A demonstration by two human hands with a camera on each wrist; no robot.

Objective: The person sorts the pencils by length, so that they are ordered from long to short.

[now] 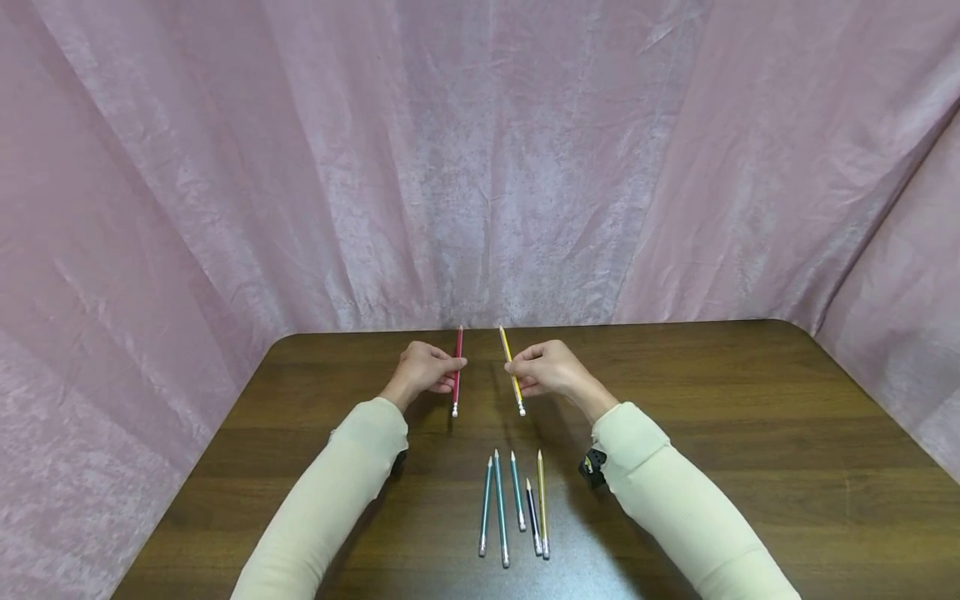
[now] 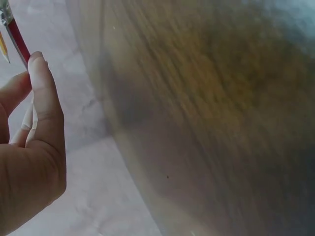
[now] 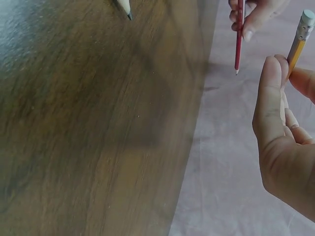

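Note:
My left hand pinches a red pencil between thumb and fingers, its tip pointing away from me and its white eraser toward me. To the right, my right hand pinches a yellow pencil the same way, tilted a little to the left at its tip. The two pencils are apart, held above the far part of the table. In the right wrist view the yellow pencil's eraser end stands above the fingertips, and the red pencil shows beyond.
Nearer to me on the brown wooden table lie several pencils: teal ones, a dark, shorter one and a yellow one, tips pointing away. A pink curtain hangs behind the table's far edge.

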